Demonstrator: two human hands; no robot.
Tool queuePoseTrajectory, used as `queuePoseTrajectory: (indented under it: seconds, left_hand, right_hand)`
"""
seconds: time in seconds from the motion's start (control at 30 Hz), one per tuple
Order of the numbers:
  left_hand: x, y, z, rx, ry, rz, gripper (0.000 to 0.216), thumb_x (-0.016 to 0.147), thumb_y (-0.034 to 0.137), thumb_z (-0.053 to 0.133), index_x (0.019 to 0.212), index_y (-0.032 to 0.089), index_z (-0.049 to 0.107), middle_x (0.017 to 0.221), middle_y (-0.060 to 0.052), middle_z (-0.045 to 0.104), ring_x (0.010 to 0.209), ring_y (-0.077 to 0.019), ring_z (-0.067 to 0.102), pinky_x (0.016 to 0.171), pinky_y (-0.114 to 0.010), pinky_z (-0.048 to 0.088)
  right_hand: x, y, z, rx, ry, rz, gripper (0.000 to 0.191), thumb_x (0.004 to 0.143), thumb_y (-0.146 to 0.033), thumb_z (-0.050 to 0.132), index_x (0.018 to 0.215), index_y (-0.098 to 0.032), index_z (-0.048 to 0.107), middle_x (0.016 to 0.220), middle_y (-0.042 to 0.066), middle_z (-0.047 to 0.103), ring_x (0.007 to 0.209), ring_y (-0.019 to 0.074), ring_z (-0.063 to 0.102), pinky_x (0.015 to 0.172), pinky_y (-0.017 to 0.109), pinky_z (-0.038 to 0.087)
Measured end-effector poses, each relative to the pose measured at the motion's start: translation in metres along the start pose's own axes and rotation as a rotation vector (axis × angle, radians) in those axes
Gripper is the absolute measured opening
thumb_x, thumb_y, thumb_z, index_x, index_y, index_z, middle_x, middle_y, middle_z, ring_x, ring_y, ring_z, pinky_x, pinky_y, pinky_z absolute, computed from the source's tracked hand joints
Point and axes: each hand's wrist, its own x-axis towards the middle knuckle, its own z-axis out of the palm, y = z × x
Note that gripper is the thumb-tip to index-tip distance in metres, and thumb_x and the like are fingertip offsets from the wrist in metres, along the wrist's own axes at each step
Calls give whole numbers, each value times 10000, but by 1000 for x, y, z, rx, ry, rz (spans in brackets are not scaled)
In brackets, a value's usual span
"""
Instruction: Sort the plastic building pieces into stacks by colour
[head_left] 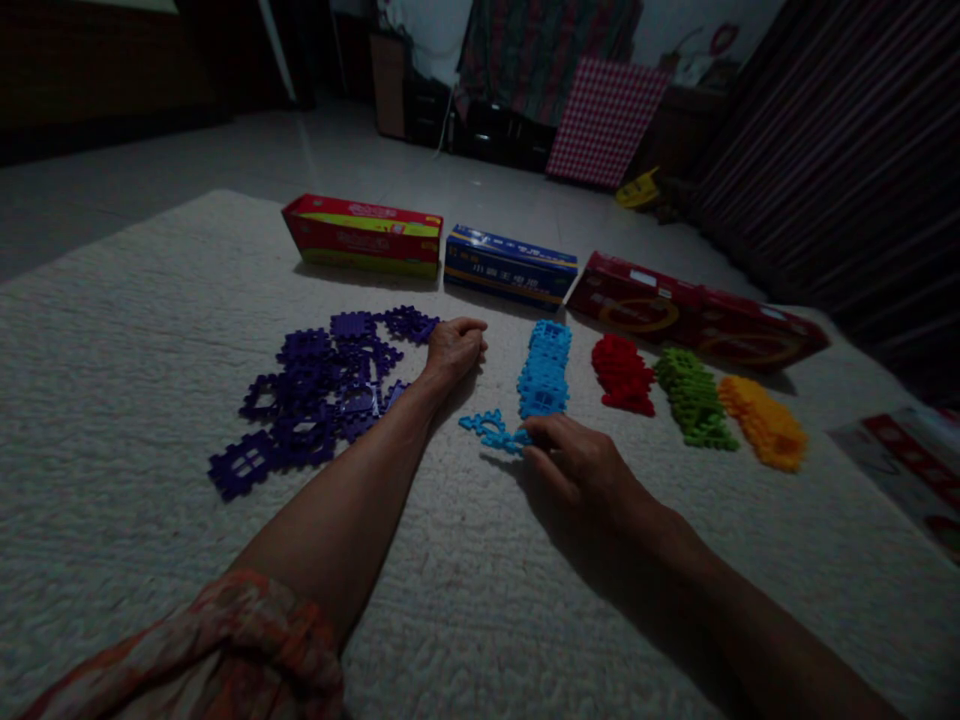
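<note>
My right hand (577, 462) pinches a light blue interlocking plastic piece (496, 432) by its right end, just in front of a leaning row of light blue pieces (545, 370). My left hand (456, 350) is curled closed, its fingers bent inward. It rests between that blue row and a spread of dark purple interlocking pieces (306, 440). Whether something small sits inside the left fingers is hidden. To the right of the blue row lie overlapping stacks of red pieces (622, 374), green pieces (694, 398) and yellow pieces (763, 422).
Behind the pieces stand a red and yellow box (367, 238), a blue box (510, 268) and dark red boxes (675, 305). Everything lies on a pale quilted mat (450, 600). Another box (911, 470) sits at the right edge, near a dark striped curtain (825, 170).
</note>
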Motion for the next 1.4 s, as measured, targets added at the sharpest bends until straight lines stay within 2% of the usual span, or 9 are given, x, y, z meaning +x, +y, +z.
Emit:
queuePoseTrajectory:
  seconds: [0.1,0.2,0.33,0.47,0.8,1.03,1.2,1.3,1.4]
  left_hand:
    - [-2,2,0,-5,1,-13,285,717,73,528,928,134,709,584,32,597,442,-89,539,425,-179,396]
    - [-3,3,1,-5,11,-13,279,709,78,535,922,131,709,582,36,598,445,-79,529,447,-176,409]
    - [-3,3,2,1,9,-16,271,705,88,539,913,126,709,566,38,591,438,-81,525,439,-178,403]
    - [-2,2,2,-15,8,-31,282,685,102,560,921,133,713,557,42,591,425,-82,521,438,-181,412]
    - [-1,-2,0,-9,3,-7,301,674,127,563,934,124,714,573,35,608,421,-91,535,414,-186,414]
    - [1,-2,1,-16,0,-8,281,686,104,549,917,126,709,563,37,599,416,-90,530,416,-187,404]
    - [0,-1,1,-8,6,-13,285,692,86,546,917,129,716,560,35,599,422,-84,527,432,-180,395]
    - [-1,1,1,5,7,-9,285,697,78,534,911,125,717,564,32,601,419,-85,525,420,-178,376]
    - [-1,2,1,-1,9,-17,288,697,80,537,917,129,716,560,37,595,420,-83,521,428,-178,382]
  right_hand:
    - [3,17,-15,-32,96,52,124,937,-227,527,1024,-190,607,889,66,689,761,186,647,702,309,502]
    - [3,22,-21,-73,114,128,121,930,-239,518,985,-188,613,859,62,678,743,190,630,692,310,477]
    - [2,14,-19,-128,76,213,129,939,-221,493,975,-189,612,876,63,661,777,191,609,730,318,452]
    - [2,11,-15,-157,54,233,129,937,-195,490,979,-184,612,893,66,641,800,194,597,748,329,446]
    - [1,20,-8,-203,103,257,178,900,-189,539,1058,-174,619,958,79,646,852,211,607,778,355,471]
    - [1,25,-7,-284,139,223,226,894,-200,553,1109,-168,614,988,95,638,844,224,610,756,363,495]
    - [0,10,-5,-232,193,153,159,918,-177,547,1053,-181,631,967,84,637,868,222,616,792,371,503]
    - [-1,-1,4,-127,120,45,151,944,-150,529,1048,-185,633,970,74,647,888,205,628,810,360,518]
    - [-3,-10,17,-51,14,-55,199,970,-146,519,1140,-182,616,1105,95,660,1002,208,634,891,375,538]
